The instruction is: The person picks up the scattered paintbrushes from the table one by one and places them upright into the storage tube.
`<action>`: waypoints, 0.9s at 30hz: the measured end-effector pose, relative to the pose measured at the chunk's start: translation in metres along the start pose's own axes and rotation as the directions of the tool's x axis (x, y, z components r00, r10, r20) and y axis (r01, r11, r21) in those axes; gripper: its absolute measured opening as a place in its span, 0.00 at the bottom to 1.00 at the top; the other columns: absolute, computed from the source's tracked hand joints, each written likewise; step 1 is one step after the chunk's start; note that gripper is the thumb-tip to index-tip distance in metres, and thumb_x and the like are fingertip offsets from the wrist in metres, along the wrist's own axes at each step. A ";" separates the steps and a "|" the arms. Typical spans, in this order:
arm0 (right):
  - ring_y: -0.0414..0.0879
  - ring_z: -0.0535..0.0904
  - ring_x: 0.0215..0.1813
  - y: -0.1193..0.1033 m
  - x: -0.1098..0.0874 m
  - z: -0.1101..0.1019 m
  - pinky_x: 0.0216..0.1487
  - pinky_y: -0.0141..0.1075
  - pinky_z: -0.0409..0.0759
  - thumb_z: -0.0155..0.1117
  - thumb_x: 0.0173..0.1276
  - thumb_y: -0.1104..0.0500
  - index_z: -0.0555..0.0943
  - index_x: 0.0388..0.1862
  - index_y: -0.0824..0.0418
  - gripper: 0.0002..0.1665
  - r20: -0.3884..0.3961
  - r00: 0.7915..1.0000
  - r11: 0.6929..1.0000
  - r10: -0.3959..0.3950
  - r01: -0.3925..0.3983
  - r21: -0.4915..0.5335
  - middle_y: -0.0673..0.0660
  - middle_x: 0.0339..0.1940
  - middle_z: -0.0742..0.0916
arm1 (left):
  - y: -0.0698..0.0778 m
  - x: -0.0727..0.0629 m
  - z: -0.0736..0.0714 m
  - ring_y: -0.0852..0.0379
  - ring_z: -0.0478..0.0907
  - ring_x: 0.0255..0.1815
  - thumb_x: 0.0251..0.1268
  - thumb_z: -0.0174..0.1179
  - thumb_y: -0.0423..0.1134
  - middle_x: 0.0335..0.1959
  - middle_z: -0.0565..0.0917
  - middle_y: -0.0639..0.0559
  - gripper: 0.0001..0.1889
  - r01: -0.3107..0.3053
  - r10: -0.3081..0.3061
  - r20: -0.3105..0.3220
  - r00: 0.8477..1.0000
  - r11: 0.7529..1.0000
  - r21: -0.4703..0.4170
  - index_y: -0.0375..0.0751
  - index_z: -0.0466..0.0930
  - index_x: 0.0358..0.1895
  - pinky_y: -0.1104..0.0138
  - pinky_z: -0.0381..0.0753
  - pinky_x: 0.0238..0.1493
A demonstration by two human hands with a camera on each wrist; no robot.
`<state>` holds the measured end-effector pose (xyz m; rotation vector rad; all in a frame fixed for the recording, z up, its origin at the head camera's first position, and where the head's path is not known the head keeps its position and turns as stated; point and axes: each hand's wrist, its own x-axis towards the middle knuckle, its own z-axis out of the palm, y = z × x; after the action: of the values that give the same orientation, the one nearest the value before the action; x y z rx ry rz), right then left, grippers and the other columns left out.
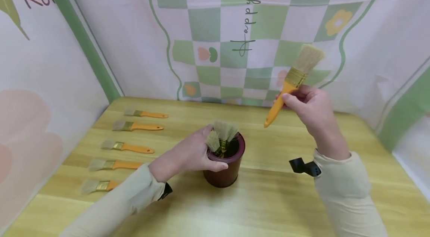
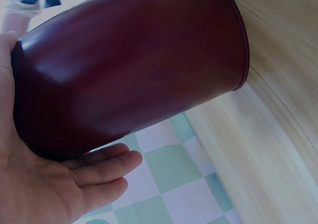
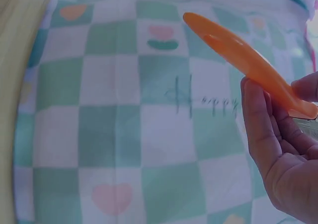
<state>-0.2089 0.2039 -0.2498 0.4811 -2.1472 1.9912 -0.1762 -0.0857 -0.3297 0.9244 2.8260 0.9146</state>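
Observation:
My right hand (image 1: 312, 112) holds a paintbrush (image 1: 278, 102) by its orange handle, pinched between thumb and fingers. Its pale bristles point up and the handle end slants down to the left, above the table. In the right wrist view the orange handle (image 3: 238, 52) stands out past the fingers. A dark red cylindrical pot (image 1: 222, 176) stands upright on the table, with several brushes (image 1: 226, 131) in it, bristles up. Around the pot's left side goes my left hand (image 1: 189, 151), thumb in front near the rim. The left wrist view shows fingers (image 2: 107, 172) along the pot's wall (image 2: 129, 60).
On the left of the wooden table (image 1: 268, 199) several orange-handled paintbrushes (image 1: 137, 148) lie in a column, bristles to the left. My left forearm partly covers the nearest ones. A checkered cloth (image 1: 231, 24) hangs behind the table, and a printed white cloth (image 1: 37, 80) hangs at the left.

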 end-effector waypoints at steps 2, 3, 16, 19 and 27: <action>0.38 0.86 0.34 -0.006 -0.004 0.009 0.39 0.26 0.83 0.62 0.66 0.66 0.81 0.42 0.61 0.06 0.040 0.999 1.000 -0.023 0.023 0.011 0.48 0.31 0.89 | 0.000 -0.001 -0.001 0.55 0.76 0.58 0.42 0.72 0.62 0.54 0.77 0.50 0.47 0.009 -0.009 -0.001 1.000 1.000 0.017 0.47 0.60 0.65 0.62 0.76 0.60; 0.38 0.86 0.35 -0.008 -0.007 0.013 0.40 0.27 0.83 0.62 0.66 0.67 0.81 0.42 0.62 0.06 0.061 0.998 0.999 -0.031 0.030 0.023 0.49 0.32 0.89 | 0.000 -0.001 -0.001 0.53 0.76 0.59 0.42 0.71 0.63 0.55 0.77 0.48 0.48 0.015 -0.015 0.001 1.000 0.999 0.032 0.45 0.59 0.66 0.61 0.76 0.60; 0.37 0.84 0.37 -0.012 -0.023 0.057 0.44 0.27 0.82 0.61 0.68 0.64 0.79 0.46 0.71 0.12 0.183 0.983 0.993 -0.001 0.022 -0.114 0.42 0.33 0.88 | -0.001 -0.001 -0.001 0.53 0.77 0.57 0.43 0.70 0.64 0.53 0.77 0.48 0.49 0.016 -0.016 0.000 1.000 0.999 0.044 0.43 0.59 0.66 0.61 0.77 0.58; 0.37 0.84 0.35 -0.010 -0.024 0.063 0.42 0.28 0.82 0.61 0.67 0.65 0.79 0.44 0.74 0.12 0.213 0.977 0.988 -0.021 0.054 -0.148 0.41 0.31 0.88 | -0.002 0.000 -0.001 0.55 0.77 0.56 0.43 0.71 0.63 0.52 0.78 0.49 0.48 -0.003 0.003 -0.002 1.000 0.999 0.036 0.44 0.60 0.65 0.62 0.78 0.58; 0.36 0.84 0.37 -0.001 -0.028 0.072 0.41 0.28 0.82 0.62 0.66 0.65 0.81 0.45 0.73 0.13 0.251 0.968 0.970 0.015 0.047 -0.238 0.56 0.36 0.88 | -0.004 0.001 -0.002 0.59 0.77 0.55 0.43 0.72 0.60 0.53 0.77 0.52 0.47 -0.064 0.064 -0.011 0.998 0.998 0.009 0.45 0.60 0.65 0.65 0.77 0.58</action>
<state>-0.1759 0.1361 -0.2654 0.7415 -2.4851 1.7032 -0.1789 -0.0887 -0.3300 1.0189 2.8270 0.9179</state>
